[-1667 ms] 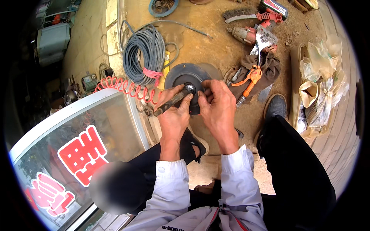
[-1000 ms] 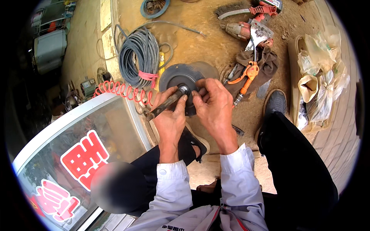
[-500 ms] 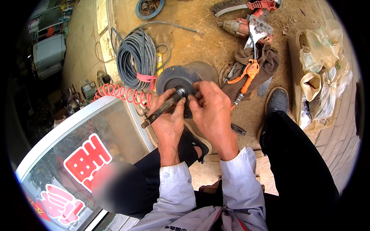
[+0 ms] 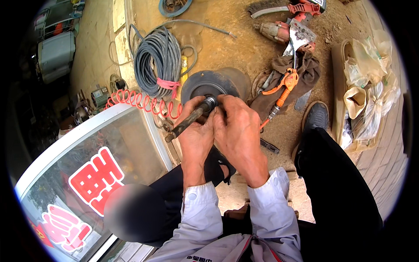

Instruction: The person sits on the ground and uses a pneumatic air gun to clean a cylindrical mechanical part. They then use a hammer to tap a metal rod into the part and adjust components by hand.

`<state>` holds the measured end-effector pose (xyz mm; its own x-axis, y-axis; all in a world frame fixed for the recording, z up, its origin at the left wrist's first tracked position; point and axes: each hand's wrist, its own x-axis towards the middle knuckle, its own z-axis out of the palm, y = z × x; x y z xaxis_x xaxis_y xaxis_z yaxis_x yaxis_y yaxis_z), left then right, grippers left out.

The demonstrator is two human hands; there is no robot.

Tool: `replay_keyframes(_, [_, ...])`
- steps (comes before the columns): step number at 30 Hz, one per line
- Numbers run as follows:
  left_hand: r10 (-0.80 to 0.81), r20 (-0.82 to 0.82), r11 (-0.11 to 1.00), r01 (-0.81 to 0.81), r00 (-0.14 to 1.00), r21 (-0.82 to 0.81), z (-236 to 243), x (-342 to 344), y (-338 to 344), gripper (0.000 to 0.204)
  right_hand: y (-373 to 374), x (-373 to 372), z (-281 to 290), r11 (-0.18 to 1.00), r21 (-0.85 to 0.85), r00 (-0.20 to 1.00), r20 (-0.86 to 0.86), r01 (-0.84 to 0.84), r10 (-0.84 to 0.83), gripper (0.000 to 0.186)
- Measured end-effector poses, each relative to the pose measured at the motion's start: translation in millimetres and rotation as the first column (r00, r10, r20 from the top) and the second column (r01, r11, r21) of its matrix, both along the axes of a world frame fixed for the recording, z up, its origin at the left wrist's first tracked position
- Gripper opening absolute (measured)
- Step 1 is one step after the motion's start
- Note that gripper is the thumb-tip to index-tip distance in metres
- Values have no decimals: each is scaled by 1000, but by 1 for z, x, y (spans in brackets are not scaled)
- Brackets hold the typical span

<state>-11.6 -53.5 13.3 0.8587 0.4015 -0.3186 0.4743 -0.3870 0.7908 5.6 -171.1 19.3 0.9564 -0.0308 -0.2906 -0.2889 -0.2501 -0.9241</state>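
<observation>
A black round disc [image 4: 207, 81] with a metal shaft [image 4: 189, 119] through its ribbed hub [image 4: 209, 102] is between my hands, the shaft angled down-left toward me. My left hand [image 4: 195, 142] is closed around the assembly under the shaft, thumb near the hub. My right hand [image 4: 236, 136] is closed at the hub's right side, fingers bent against it and thumb close to my left thumb; its fingertips are partly hidden. A coiled dark hose [image 4: 155, 65] with a pink tie lies beyond them, beside a red spiral air hose [image 4: 144, 102].
An orange air gun [image 4: 286, 85] lies on a brown rag [image 4: 307, 70], near a red power tool [image 4: 277, 32]. A tray of plastic bags [image 4: 338, 61] is right of my foot [image 4: 316, 118]. A glass panel [image 4: 131, 135] borders the left; machinery [image 4: 54, 56] stands behind it.
My right hand has shifted left and in against my left hand, its thumb now beside the left thumb. The assembly stays held, with slight shifts of disc and shaft.
</observation>
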Motion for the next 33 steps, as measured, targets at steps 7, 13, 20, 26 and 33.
replay_keyframes(7, [-68,-209,902,150,976,405,4,9,8,40,5,-2,1,999,-34,999,33,2,-1,30])
replay_keyframes(13, [-150,-343,776,325,927,540,25,30,-3,43,2,0,-8,997,-76,989,146,19,-8,28])
replay_keyframes(20, [-237,-275,740,356,932,570,14,23,5,41,4,0,-3,990,-130,995,71,-54,63,32])
replay_keyframes(26, [-311,-177,723,353,934,594,7,17,13,39,10,-2,2,994,-102,997,57,-36,42,30])
replay_keyframes(33, [-238,-197,758,309,951,575,8,16,8,42,12,-2,-3,997,-83,996,85,4,3,29])
